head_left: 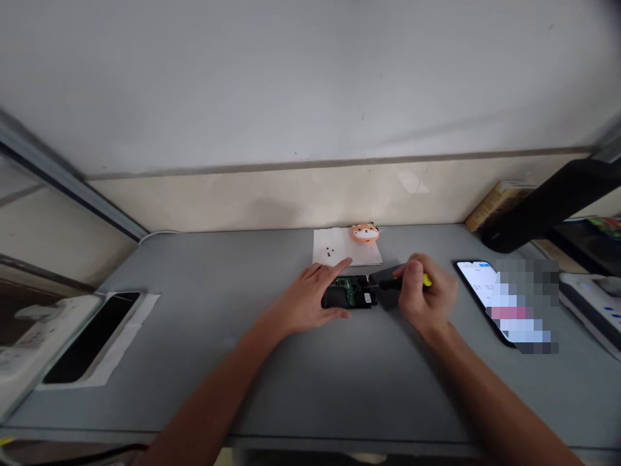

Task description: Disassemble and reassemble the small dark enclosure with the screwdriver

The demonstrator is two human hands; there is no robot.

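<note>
A small black device with its cover off (pixel 350 292) lies in the middle of the grey table (pixel 301 388), a green circuit board showing inside. My left hand (pixel 310 299) rests flat on its left end, fingers stretched out and steadying it. My right hand (pixel 423 290) is closed round a screwdriver with a black and yellow handle (pixel 410 281), its tip at the device's right side. A dark cover piece (pixel 385 278) lies next to the device, under that hand.
Behind the device lies a white paper (pixel 339 249) with a few tiny black screws and an orange bear-shaped object (pixel 365 232). A lit phone (pixel 485 288) lies at the right. A dark phone on white paper (pixel 92 336) sits left. A black lamp arm (pixel 548 200) hangs at the right.
</note>
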